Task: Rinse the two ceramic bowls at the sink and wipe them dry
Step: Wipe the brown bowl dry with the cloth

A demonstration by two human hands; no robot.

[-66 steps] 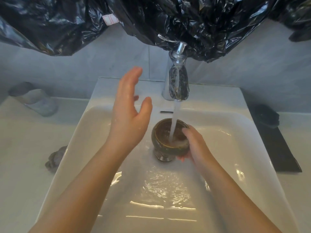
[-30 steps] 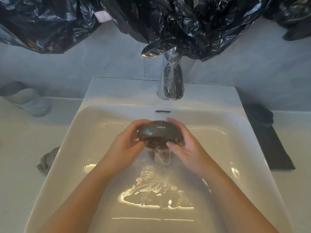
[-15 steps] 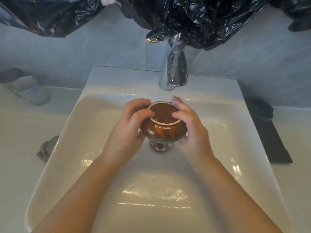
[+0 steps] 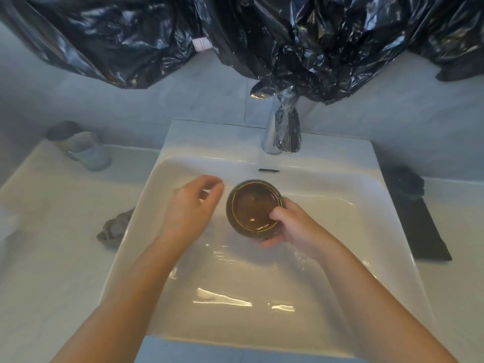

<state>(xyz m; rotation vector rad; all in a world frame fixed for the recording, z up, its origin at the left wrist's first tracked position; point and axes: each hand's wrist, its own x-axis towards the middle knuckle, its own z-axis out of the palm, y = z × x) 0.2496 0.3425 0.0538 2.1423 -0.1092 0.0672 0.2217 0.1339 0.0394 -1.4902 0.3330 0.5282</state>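
Quite a bit is hard to see here. The black plastic sheeting hangs over the wall and swallows the top of the faucet, so only its chrome base shows. The dark lump on the black mat at the right is too murky to name, and the crumpled grey cloth on the counter is partly cut off by the sink rim. There's also a blurry tumbler back left.

The brown ceramic bowl is over the middle of the basin, mouth up, below the faucet. Its foot is hidden from this angle, and I can't tell whether there's water inside.

The right hand holds it: the thumb hooks over the near rim and the fingers wrap underneath, mostly out of sight. The left hand sits just beside the bowl, not touching, its fingers loosely curled and holding nothing.
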